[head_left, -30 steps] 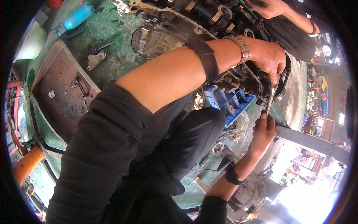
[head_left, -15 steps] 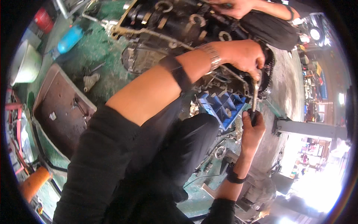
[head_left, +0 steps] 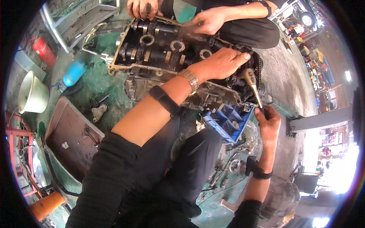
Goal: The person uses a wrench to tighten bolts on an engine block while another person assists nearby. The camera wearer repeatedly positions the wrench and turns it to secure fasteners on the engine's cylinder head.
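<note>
My right hand (head_left: 269, 121) grips the black handle of a ratchet wrench (head_left: 254, 86). The wrench's metal head is up against the right end of an engine cylinder head (head_left: 159, 73), beside the chain. My left hand (head_left: 224, 64), with a metal-band watch at the wrist, lies over that same end, apart from the wrench. Its thumb is stretched out, while the other fingers are partly hidden beneath it. Across the engine, another person's hand (head_left: 142, 8) rests on the far left edge, and that person's other hand (head_left: 207, 21) is over the far middle.
A blue divided tray (head_left: 228, 123) sits near my knee. Leftward are a brown tub (head_left: 62, 110) with small tools, a pale bucket (head_left: 33, 93), a blue bottle (head_left: 74, 73) and a red cylinder (head_left: 43, 51). Loose parts (head_left: 235, 165) lie by my right forearm.
My left hand has come off the wrench's head and shifted left over the engine. My right hand still holds the handle. The view has shifted, bringing the other person's second hand into sight.
</note>
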A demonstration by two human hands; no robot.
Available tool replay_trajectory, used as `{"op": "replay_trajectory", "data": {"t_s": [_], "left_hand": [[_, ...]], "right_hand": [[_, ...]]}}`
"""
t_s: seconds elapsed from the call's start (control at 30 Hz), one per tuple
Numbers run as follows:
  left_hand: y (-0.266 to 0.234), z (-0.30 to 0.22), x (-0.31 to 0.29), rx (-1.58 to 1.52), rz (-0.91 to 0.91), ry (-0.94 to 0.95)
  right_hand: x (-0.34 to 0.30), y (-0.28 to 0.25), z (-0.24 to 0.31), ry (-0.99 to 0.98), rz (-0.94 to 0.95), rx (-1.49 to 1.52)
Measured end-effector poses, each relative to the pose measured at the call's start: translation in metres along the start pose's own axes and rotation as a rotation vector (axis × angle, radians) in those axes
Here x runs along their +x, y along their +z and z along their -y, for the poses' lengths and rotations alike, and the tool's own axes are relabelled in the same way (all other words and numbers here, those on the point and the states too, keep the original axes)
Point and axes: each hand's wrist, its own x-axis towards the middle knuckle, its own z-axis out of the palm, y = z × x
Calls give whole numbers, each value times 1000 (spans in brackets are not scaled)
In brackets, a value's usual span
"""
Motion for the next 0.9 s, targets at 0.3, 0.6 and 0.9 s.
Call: {"op": "replay_trajectory", "data": {"t_s": [0.3,0.6,0.9], "left_hand": [[5,8,-1,-29,12,44],[4,7,1,68,83,30],[7,9,0,82,57,20]], "right_hand": [[24,-2,-7,-62,92,-104],[46,-10,-12,-97,174,-62],[63,-23,-7,-115,191,-290]]}}
